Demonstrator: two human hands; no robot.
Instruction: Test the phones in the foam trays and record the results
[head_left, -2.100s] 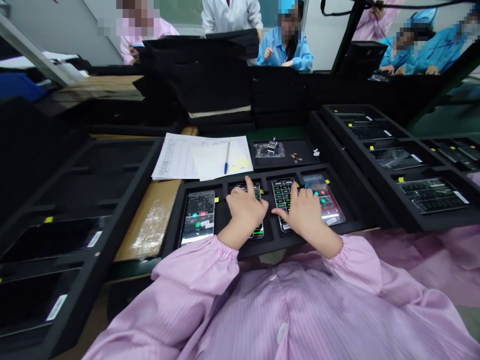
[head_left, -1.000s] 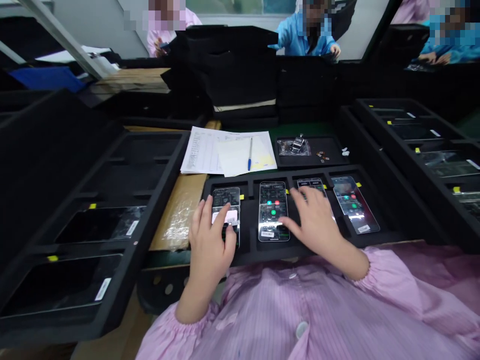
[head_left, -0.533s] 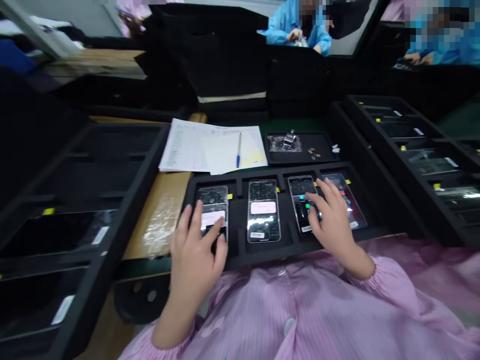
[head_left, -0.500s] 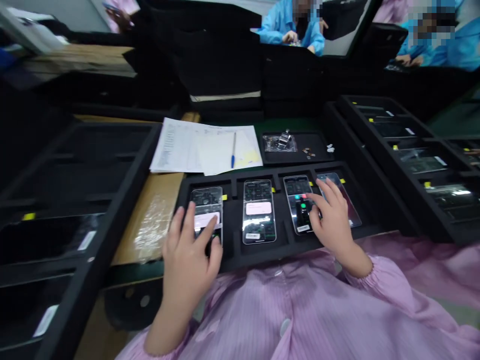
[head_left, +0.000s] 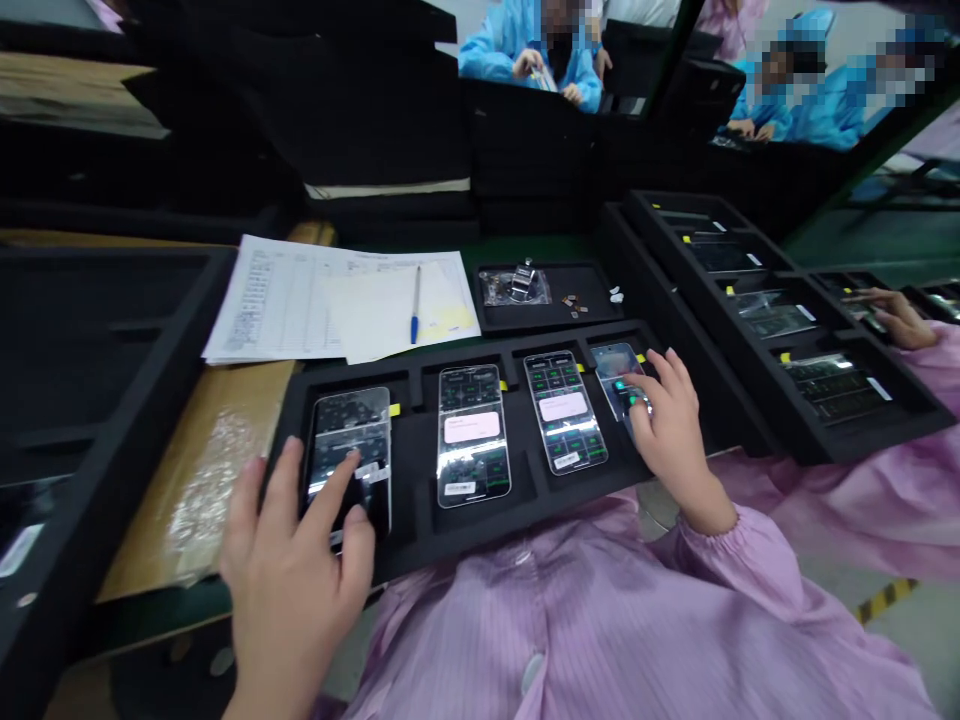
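Note:
Several phones lie face up in the slots of a black foam tray [head_left: 420, 545]. My left hand [head_left: 300, 560] is spread over the leftmost phone [head_left: 352, 430], its index fingertip at the dark screen. Over the rightmost phone [head_left: 611, 365] is my right hand [head_left: 667, 430], fingers apart, the index fingertip at coloured icons on the screen; the hand hides the phone's lower part. Between my hands, the second phone [head_left: 472, 470] and the third phone [head_left: 574, 440] both display a white pop-up box over green-marked panels. Neither hand grips anything.
Behind the tray lie printed sheets [head_left: 285, 310] with a blue pen [head_left: 415, 305], and a small black tray [head_left: 499, 318] with metal parts. More phone trays stand at the left [head_left: 202, 330] and right [head_left: 757, 440]. Another person's hand [head_left: 896, 315] reaches in at right; people in blue sit opposite.
My right hand has moved from the third phone to the rightmost one. The third phone now displays a white pop-up; the leftmost phone's pop-up is gone. The view has shifted right.

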